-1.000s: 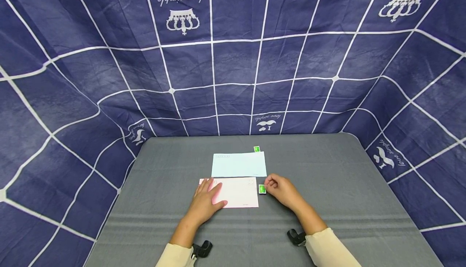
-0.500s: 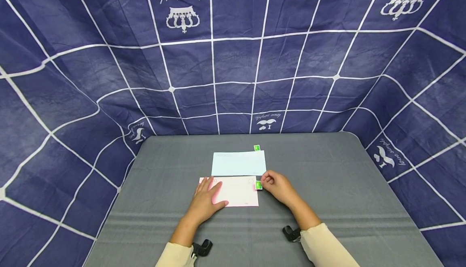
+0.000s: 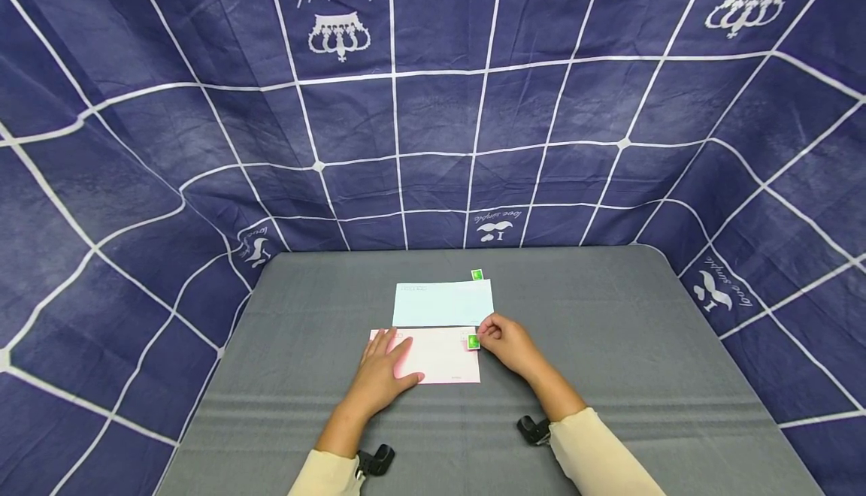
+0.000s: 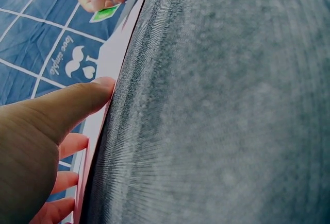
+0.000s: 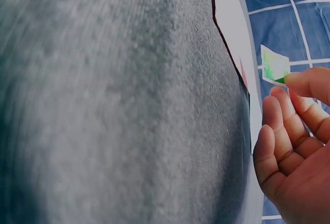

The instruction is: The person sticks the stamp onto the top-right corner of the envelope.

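Observation:
My left hand (image 3: 384, 374) lies with spread fingers on the left part of a pale pink envelope (image 3: 443, 364), its thumb near the front edge. My right hand (image 3: 509, 343) pinches a small green stamp (image 3: 473, 342) with a white border by its edge, between thumb and forefinger. In the head view the stamp appears over the envelope's upper right corner, covering part of a printed box. The right wrist view shows the stamp (image 5: 275, 65) raised above the paper, its other fingers loosely curled below.
A pale blue envelope (image 3: 443, 303) lies just behind the pink one. A second green stamp (image 3: 477, 274) rests at its upper right edge. Grey cloth (image 3: 325, 293) covers the table, and a blue gridded curtain (image 3: 433, 120) rises at the back and sides.
My right hand has carried the stamp leftward, from beside the pink envelope to over its upper right corner. My left hand stays in place on the envelope.

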The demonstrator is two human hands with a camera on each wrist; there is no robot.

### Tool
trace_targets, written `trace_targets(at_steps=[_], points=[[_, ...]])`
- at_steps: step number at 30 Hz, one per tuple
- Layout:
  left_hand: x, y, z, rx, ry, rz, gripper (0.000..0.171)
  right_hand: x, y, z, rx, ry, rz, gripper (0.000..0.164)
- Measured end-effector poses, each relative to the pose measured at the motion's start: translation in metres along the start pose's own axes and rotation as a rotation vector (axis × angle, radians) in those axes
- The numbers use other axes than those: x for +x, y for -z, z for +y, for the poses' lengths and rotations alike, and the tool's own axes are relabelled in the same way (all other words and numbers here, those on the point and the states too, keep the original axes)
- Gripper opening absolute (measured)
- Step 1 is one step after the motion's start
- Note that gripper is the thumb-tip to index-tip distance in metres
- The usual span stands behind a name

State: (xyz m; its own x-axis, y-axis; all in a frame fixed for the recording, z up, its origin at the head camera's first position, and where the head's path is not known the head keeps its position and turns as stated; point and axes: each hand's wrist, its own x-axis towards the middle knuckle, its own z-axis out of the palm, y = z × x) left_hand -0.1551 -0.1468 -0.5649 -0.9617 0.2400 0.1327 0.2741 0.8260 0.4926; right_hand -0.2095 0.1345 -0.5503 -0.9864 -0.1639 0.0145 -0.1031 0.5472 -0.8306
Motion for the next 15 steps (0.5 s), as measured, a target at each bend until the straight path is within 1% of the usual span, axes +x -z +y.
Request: trace_targets(at_steps=[2,7,9,11,15], points=[[-0.0001,-0.0001,-0.0002,0.000,0.001,0.001,0.070,0.0009,-0.0020,0.0002,0.007,0.003,0.004,0.007],[0.0001,0.0002,-0.0008,0.003,0.004,0.000,0.071,0.0040,-0.0067,0.0022,0.011,0.079,0.037,0.005],[0.0002,0.0003,-0.0008,0.001,0.005,-0.001,0.071,0.0053,-0.0079,0.0024,0.014,0.090,0.039,0.005],[0.0002,0.0005,-0.0008,0.000,0.008,-0.006,0.071,0.0066,-0.0085,0.0017,0.021,0.071,0.028,0.005],[0.0002,0.0007,-0.0006,-0.002,0.010,-0.008,0.071,0.0094,-0.0092,-0.0014,0.039,0.004,-0.009,0.006]])
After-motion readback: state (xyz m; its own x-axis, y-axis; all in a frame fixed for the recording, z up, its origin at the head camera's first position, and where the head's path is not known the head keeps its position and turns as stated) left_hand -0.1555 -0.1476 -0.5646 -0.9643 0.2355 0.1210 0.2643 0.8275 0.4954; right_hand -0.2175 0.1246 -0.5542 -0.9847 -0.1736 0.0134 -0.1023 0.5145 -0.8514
